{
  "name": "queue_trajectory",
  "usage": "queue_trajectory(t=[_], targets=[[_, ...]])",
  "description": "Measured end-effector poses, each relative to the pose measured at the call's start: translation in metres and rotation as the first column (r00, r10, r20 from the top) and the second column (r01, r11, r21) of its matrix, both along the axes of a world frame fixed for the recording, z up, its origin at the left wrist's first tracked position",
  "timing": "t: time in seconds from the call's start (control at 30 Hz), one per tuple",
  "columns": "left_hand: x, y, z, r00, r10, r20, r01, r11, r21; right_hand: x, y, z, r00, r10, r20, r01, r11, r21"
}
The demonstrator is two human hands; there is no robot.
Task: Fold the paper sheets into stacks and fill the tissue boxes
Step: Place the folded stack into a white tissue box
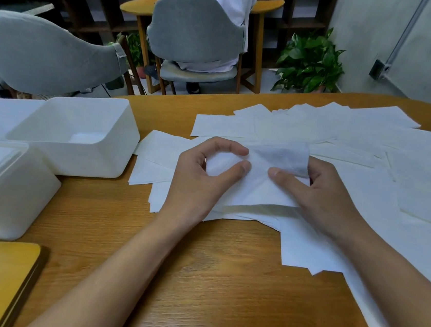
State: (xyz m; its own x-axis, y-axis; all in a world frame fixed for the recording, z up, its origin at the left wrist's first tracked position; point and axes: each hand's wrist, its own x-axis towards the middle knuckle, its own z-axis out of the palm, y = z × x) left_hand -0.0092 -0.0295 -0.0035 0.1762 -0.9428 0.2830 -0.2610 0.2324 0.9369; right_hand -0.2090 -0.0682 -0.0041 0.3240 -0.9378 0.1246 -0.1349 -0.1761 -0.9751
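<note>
Early stage, by the look of it: one fold under way, no finished stack visible, white tissue boxes (88,159) left of the fingers seemingly unfilled. Thin, soft paper sheet (254,192) pinched by left hand (201,180) thumb and forefinger, far edge curled over right hand (325,200) fingers, thumb on top. Loose sheets (346,135) scattered beyond and right of the fingertips.

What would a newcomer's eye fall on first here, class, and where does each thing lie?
The two hands at the centre: the left hand and right hand pinch one thin sheet, its far edge folded over. Loose paper sheets spread across the right side of the table, and an open white box stands at the left.
</note>
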Motion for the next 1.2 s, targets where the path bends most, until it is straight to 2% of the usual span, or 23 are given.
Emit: queue_trajectory(t=[0.07, 0.17, 0.2, 0.27, 0.33, 0.37, 0.5, 0.6, 0.67, 0.73, 0.8, 0.87, 0.97, 1.2], targets=[[0.000, -0.001, -0.004, 0.998, 0.031, 0.053, -0.029, 0.998, -0.049, 0.001, 0.001, 0.002, 1.000, 0.006, 0.007, -0.006, 1.000, -0.018], [0.002, -0.002, -0.010, 0.964, 0.206, 0.168, -0.181, 0.972, -0.150, -0.001, 0.000, 0.002, 0.997, 0.045, 0.056, -0.041, 0.997, -0.072], [0.003, -0.003, -0.010, 0.956, 0.241, 0.167, -0.219, 0.966, -0.139, -0.002, -0.001, 0.002, 0.995, 0.055, 0.082, -0.048, 0.996, -0.077], [0.005, -0.004, -0.008, 0.977, 0.202, 0.066, -0.201, 0.979, -0.015, -0.004, -0.004, 0.001, 0.994, 0.051, 0.094, -0.043, 0.995, -0.088], [0.002, -0.004, -0.003, 0.990, 0.092, -0.109, -0.077, 0.989, 0.128, -0.005, -0.008, 0.000, 0.999, 0.012, 0.033, -0.008, 0.993, -0.119], [0.001, -0.004, -0.003, 0.988, 0.052, -0.146, -0.028, 0.987, 0.157, -0.005, -0.008, 0.001, 1.000, -0.005, 0.012, 0.007, 0.992, -0.125], [0.000, -0.002, -0.002, 0.991, 0.013, -0.132, -0.001, 0.996, 0.087, -0.007, -0.005, 0.006, 0.993, 0.069, 0.093, -0.063, 0.996, -0.070], [0.006, -0.005, -0.003, 0.988, 0.016, -0.151, -0.005, 0.997, 0.072, -0.009, -0.004, 0.008, 0.983, 0.182, 0.037, -0.179, 0.982, -0.063], [0.011, -0.008, -0.008, 0.999, 0.023, -0.044, -0.021, 0.999, 0.044, -0.009, -0.004, 0.005, 0.987, 0.159, -0.011, -0.159, 0.985, -0.067], [0.019, -0.011, -0.012, 0.987, 0.084, 0.135, -0.082, 0.997, -0.014, -0.011, -0.007, 0.001, 0.996, 0.070, -0.052, -0.075, 0.992, -0.105], [0.031, -0.016, -0.019, 0.915, 0.186, 0.359, -0.172, 0.983, -0.071, -0.013, -0.010, -0.001, 0.998, 0.001, -0.069, -0.011, 0.990, -0.140], [0.044, -0.021, -0.027, 0.813, 0.239, 0.531, -0.265, 0.964, -0.029, -0.017, -0.014, -0.003, 0.997, -0.031, -0.075, 0.019, 0.987, -0.160], [0.052, -0.025, -0.036, 0.786, 0.223, 0.577, -0.328, 0.941, 0.082, -0.018, -0.015, -0.004, 0.995, -0.052, -0.088, 0.039, 0.988, -0.149], [0.061, -0.028, -0.036, 0.726, 0.316, 0.611, -0.377, 0.926, -0.030, -0.017, -0.015, -0.006, 0.993, -0.046, -0.105, 0.032, 0.991, -0.128]])
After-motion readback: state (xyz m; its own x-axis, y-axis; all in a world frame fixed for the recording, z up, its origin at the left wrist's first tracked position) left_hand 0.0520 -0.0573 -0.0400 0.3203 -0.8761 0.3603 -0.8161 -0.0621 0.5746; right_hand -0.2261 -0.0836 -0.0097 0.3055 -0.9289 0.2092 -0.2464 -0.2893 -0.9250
